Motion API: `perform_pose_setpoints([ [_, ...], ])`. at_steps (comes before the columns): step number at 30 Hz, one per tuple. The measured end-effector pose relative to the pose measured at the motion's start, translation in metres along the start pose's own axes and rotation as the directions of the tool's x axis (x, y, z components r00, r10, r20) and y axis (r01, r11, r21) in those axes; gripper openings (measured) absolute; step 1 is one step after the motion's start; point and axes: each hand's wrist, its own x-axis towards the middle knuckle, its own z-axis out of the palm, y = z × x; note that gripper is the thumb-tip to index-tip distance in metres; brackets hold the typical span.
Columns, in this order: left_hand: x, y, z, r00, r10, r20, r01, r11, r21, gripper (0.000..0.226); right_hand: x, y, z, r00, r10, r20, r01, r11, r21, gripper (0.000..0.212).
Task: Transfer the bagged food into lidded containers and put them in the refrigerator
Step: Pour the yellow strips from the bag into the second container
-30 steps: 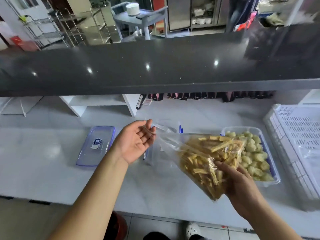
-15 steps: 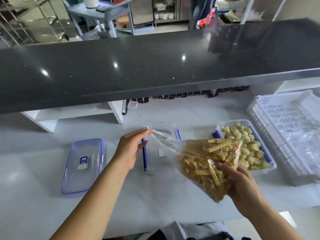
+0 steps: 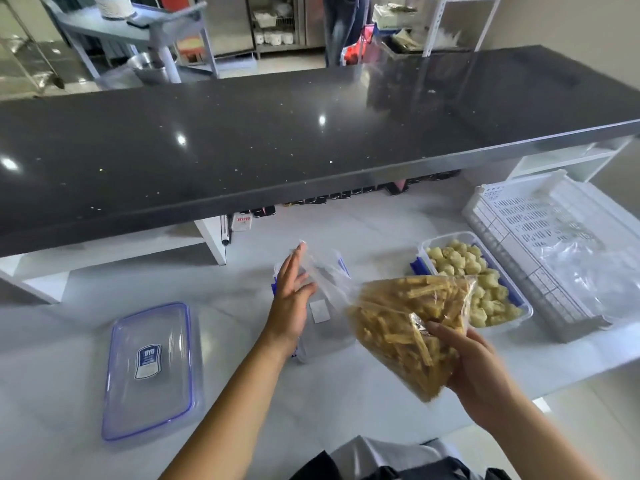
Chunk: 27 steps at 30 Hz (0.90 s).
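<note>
Gripping a clear bag of yellow food strips (image 3: 412, 327) from below with the right hand (image 3: 478, 372), fingers curled up its side and thumb across the front. Holds it tilted in the air above the white counter (image 3: 311, 403), fat end low toward the body, thin empty neck stretched up and to the left. Reaches the left hand (image 3: 292, 306) to that neck with fingers straight and close together, thumb spread. Touches the plastic along the fingertips, with no clear pinch. Hard to tell whether the thumb bears on the film.

Under the neck, between the two hands: an empty clear container (image 3: 325, 337) with blue clips, standing on the counter, partly hidden by the left hand and the bag. Just to the right of the bag: a second clear container (image 3: 425, 254), uncovered, filled with pale yellow chunks (image 3: 460, 265). Well to the left, apart from both: a clear lid (image 3: 149, 372) with a blue rim and a label in the middle, lying flat on the counter. At the far right: a white slotted crate (image 3: 519, 216) with crumpled clear plastic film (image 3: 595, 271) inside. Above the back of the counter: a black speckled shelf top (image 3: 277, 140), glossy, dotted with reflected lights.
</note>
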Motion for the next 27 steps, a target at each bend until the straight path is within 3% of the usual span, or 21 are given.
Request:
perform_pose_setpoints([
  [3,0.005,-0.011,0.001,0.996,0.087,-0.036,-0.071,0.945,0.318,0.056,-0.005,0.0,0.003,1.0,-0.024,-0.007,0.024,1.0,-0.009,0.051],
  [6,0.004,-0.019,-0.003,0.973,0.199,-0.115,-0.117,0.86,0.497,0.05,-0.009,0.002,0.004,1.0,-0.029,-0.008,0.029,1.0,-0.001,0.049],
  [13,0.012,-0.016,-0.003,0.822,0.481,-0.304,-0.238,0.776,0.585,0.026,-0.007,0.005,0.002,1.0,-0.016,-0.013,0.016,1.0,0.011,0.053],
  [16,0.017,-0.015,-0.005,0.822,0.492,-0.288,-0.232,0.75,0.619,0.042,-0.006,0.001,0.001,1.0,-0.015,0.002,0.015,1.0,0.006,0.051],
  [19,0.024,-0.021,-0.015,0.879,0.441,-0.181,-0.251,0.751,0.61,0.058,-0.003,-0.005,0.0,1.0,-0.01,0.01,0.01,1.0,-0.024,0.057],
  [22,0.034,-0.025,-0.029,0.892,0.449,-0.049,-0.301,0.673,0.676,0.024,0.001,-0.011,-0.002,1.0,-0.008,-0.003,0.008,0.998,-0.064,0.054],
  [24,0.035,-0.021,-0.04,0.934,0.358,-0.005,-0.275,0.724,0.633,0.005,0.006,-0.015,-0.004,1.0,-0.004,-0.014,0.003,0.997,-0.074,0.052],
  [27,0.03,-0.014,-0.058,0.977,0.207,0.047,-0.198,0.807,0.556,0.004,0.014,-0.022,-0.006,1.0,-0.004,-0.024,0.002,0.996,-0.094,0.049],
])
